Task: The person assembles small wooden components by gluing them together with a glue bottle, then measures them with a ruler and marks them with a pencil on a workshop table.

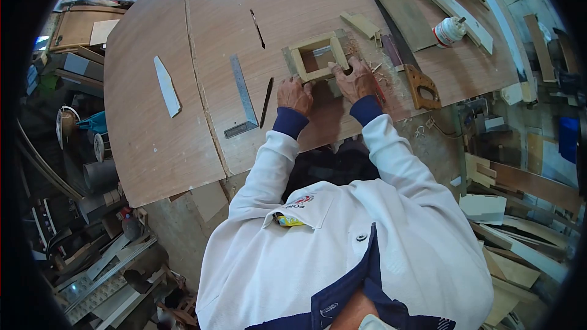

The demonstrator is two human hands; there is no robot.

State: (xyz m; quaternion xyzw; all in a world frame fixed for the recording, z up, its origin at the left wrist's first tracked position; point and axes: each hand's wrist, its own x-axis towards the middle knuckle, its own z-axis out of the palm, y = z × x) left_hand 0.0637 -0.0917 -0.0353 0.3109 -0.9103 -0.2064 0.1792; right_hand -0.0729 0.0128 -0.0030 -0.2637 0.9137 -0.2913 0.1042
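A small rectangular wooden frame [318,76] lies on the plywood tabletop in front of me, its end pieces jutting past the corners. My left hand [295,95] is closed at its near left corner, with fingertips against the wood. On the near right corner, my right hand [356,80] has its fingers bent round the frame. A metal try square [243,88] and a slim dark tool [266,102] lie left of my left hand. Beside my right hand are wood shavings [380,72] and a thin red item, partly hidden.
A handsaw [422,88] lies at the right, its handle near the table edge. Beyond are a wood offcut [361,24], a white bottle [449,31] and long boards [397,6]. A second slim tool [257,29] and a pale pointed piece [166,87] lie left.
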